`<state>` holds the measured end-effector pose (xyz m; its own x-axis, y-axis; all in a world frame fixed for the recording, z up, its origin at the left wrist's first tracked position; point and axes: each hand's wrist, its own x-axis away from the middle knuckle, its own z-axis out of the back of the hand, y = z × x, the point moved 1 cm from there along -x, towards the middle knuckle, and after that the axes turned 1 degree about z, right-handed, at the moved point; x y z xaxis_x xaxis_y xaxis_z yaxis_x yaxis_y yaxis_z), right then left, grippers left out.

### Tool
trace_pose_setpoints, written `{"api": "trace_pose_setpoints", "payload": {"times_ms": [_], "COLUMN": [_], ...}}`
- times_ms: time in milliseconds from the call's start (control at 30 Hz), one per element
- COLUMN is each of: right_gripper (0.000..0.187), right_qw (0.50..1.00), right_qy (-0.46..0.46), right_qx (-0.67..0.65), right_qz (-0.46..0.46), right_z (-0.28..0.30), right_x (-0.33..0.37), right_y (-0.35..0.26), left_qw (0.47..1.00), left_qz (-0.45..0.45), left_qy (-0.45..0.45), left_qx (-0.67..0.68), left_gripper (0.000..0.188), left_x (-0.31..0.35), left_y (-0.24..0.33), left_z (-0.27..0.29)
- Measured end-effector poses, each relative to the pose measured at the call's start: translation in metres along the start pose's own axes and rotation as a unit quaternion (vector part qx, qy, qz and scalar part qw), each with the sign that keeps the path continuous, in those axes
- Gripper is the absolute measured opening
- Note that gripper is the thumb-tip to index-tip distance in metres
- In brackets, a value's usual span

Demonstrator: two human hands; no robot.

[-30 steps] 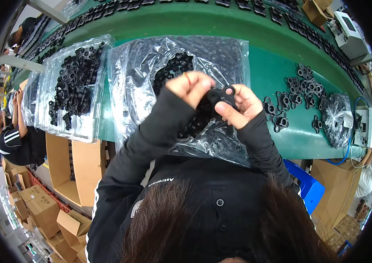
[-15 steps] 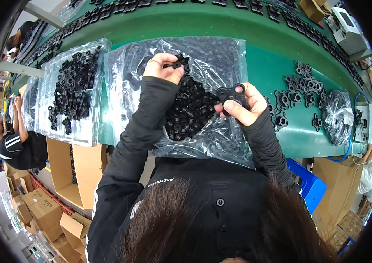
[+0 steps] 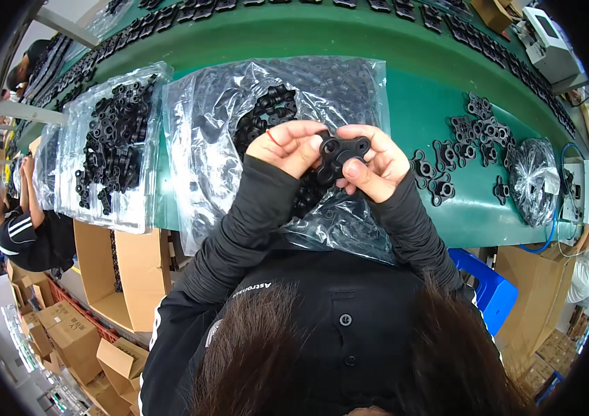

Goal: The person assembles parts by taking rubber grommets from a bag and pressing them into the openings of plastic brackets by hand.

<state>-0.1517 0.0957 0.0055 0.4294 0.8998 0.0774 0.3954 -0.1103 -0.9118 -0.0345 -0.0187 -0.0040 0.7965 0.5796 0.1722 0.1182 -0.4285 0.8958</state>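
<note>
a workshop is seen around a green table (image 3: 412, 90), with a row of flat black parts (image 3: 312, 12) laid along its far side. a large clear plastic bag (image 3: 201, 187) is spread in front of the wearer, and small round black pieces (image 3: 277, 104) are exposed through its torn opening. over that opening a black lobed plastic part (image 3: 343, 156) is held up. it is gripped between thumb and fingers by the right hand (image 3: 383, 165); the thumb and forefinger of the left hand (image 3: 286, 148) are closed at its left lobe, though whether a small piece is pinched there too cannot be told. half a second ago the left hand was seen over the loose pieces; now it is brought to the part, so both hands seem to be engaged on one item. similar lobed black parts (image 3: 464, 149) are scattered to the right.
</note>
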Motion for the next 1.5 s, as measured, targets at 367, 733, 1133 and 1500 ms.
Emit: {"api": "trace_pose_setpoints", "payload": {"times_ms": [367,733,1133,1500], "right_gripper": [0.04,0.044,0.048,0.038], "right_qw": [0.999,0.996,0.633,0.7], "right_qy": [-0.034,0.003,0.058,0.18], "right_qx": [-0.019,0.08,0.726,0.69], "right_qz": [-0.028,0.033,0.264,0.043], "right_z": [0.017,0.005,0.073,0.13], "right_x": [0.003,0.008,0.019,0.013], "right_y": [0.001,-0.002,-0.026,0.0], "left_qw": [0.951,0.969,0.891,0.681], "left_qz": [-0.206,-0.145,-0.29,-0.307], "left_qy": [-0.006,0.085,0.243,0.34], "left_qx": [-0.231,-0.18,-0.25,-0.571], "left_gripper": [0.017,0.025,0.025,0.037], "left_x": [0.01,0.021,0.016,0.026], "left_y": [0.001,0.003,0.06,0.092], "left_z": [-0.015,-0.026,0.104,0.157]}}
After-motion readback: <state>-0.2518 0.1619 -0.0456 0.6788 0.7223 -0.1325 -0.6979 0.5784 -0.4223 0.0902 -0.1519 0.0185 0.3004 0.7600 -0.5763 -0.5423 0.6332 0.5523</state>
